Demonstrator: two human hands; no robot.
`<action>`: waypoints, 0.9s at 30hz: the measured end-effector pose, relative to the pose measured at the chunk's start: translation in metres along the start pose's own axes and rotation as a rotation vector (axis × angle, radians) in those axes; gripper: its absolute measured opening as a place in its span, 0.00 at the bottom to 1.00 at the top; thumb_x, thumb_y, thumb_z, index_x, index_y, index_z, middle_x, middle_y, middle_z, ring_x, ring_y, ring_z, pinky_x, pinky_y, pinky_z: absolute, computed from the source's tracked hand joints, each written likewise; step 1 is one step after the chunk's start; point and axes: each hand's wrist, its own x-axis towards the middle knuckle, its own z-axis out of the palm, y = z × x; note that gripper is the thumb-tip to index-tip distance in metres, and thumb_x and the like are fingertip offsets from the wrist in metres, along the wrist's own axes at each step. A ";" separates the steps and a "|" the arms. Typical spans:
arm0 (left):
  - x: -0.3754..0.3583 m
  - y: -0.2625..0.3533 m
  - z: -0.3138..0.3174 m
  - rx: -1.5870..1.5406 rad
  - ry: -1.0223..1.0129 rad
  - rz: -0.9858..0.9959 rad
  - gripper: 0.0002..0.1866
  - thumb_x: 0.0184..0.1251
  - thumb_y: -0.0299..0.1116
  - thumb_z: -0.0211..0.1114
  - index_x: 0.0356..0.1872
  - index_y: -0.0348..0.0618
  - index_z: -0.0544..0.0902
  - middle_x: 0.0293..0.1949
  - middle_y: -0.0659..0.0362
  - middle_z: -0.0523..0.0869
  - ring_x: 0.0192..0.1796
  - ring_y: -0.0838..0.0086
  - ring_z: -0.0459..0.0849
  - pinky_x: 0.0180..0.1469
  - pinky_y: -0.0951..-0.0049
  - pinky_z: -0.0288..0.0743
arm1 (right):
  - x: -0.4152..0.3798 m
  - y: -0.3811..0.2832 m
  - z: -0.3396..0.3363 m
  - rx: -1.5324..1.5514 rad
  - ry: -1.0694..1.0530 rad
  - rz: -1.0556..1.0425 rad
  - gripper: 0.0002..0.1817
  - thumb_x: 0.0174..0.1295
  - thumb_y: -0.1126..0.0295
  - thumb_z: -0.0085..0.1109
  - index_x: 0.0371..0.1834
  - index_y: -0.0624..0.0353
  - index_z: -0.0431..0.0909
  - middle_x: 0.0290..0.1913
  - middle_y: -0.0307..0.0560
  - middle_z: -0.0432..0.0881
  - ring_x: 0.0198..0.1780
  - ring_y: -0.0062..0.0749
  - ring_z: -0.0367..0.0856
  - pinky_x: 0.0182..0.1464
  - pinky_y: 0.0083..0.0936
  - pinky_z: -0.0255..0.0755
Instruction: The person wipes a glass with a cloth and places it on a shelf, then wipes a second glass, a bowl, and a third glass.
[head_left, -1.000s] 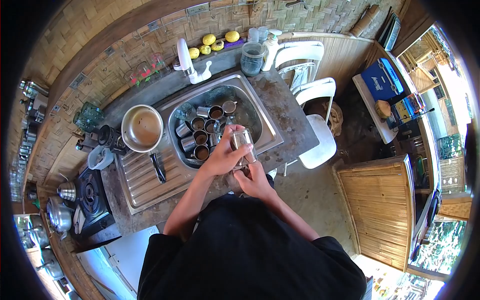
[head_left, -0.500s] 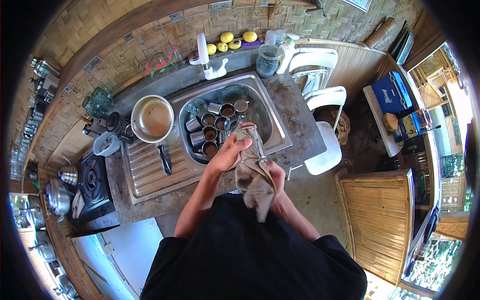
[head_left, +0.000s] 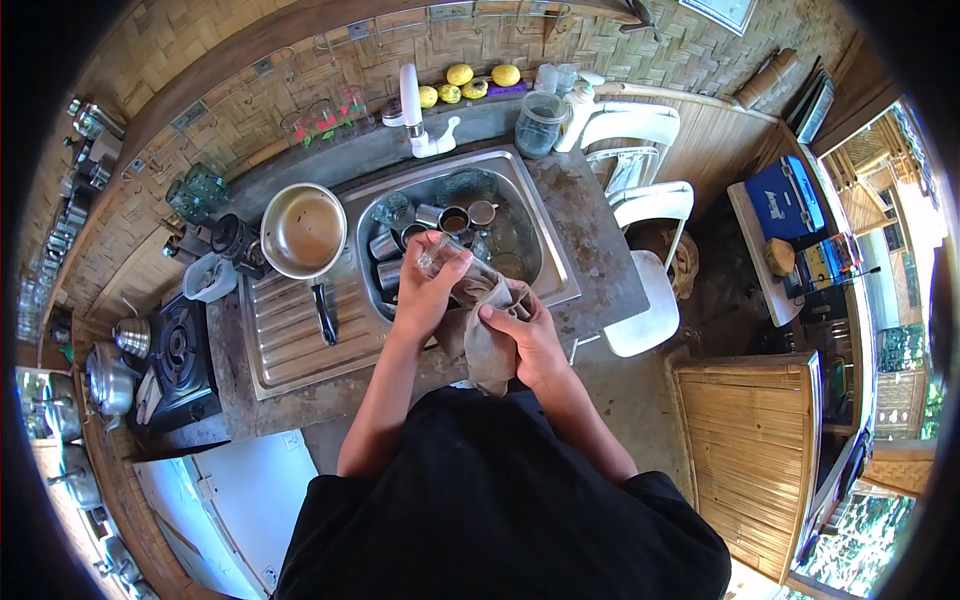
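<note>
Over the near side of the sink, my left hand (head_left: 426, 292) is closed round a clear drinking glass (head_left: 478, 276), which lies tilted. My right hand (head_left: 527, 337) grips a grey-brown cloth (head_left: 488, 352) at the glass's other end. Part of the cloth covers that end, and the rest hangs down toward my shirt. Behind my hands, the steel sink (head_left: 550, 262) holds several metal mugs (head_left: 454, 220) and some glassware (head_left: 393, 209). My left hand hides some of the mugs.
On the ridged drainboard (head_left: 283, 345) rests a steel pan (head_left: 303, 232) with its black handle toward me. A white faucet (head_left: 412, 110) stands behind the sink, near yellow fruits (head_left: 460, 75). To the right are a glass jar (head_left: 539, 125) and white chairs (head_left: 640, 300); a stove (head_left: 180, 345) is left.
My left hand has moved left and up with the glass, exposing more of it. My right hand has come up onto the cloth, which is now bunched shorter.
</note>
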 end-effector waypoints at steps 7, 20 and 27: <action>-0.006 -0.001 0.004 0.005 0.205 -0.047 0.25 0.70 0.32 0.72 0.61 0.38 0.70 0.44 0.59 0.85 0.45 0.77 0.83 0.49 0.75 0.78 | -0.005 0.003 0.000 -0.416 -0.257 -0.174 0.41 0.67 0.65 0.72 0.78 0.66 0.60 0.66 0.44 0.77 0.66 0.25 0.75 0.67 0.25 0.68; -0.010 -0.011 0.008 -0.079 0.168 -0.083 0.21 0.75 0.36 0.68 0.60 0.41 0.70 0.45 0.60 0.84 0.47 0.75 0.85 0.52 0.70 0.80 | 0.008 0.001 -0.006 -0.235 -0.221 -0.141 0.32 0.69 0.77 0.65 0.74 0.58 0.62 0.59 0.38 0.76 0.58 0.20 0.74 0.59 0.22 0.71; -0.003 -0.021 -0.005 -0.249 0.285 -0.024 0.23 0.72 0.38 0.71 0.59 0.41 0.73 0.46 0.59 0.84 0.48 0.76 0.84 0.50 0.71 0.79 | 0.006 -0.005 0.014 -1.080 0.022 -0.756 0.26 0.57 0.75 0.74 0.61 0.64 0.79 0.58 0.58 0.78 0.59 0.46 0.81 0.62 0.29 0.73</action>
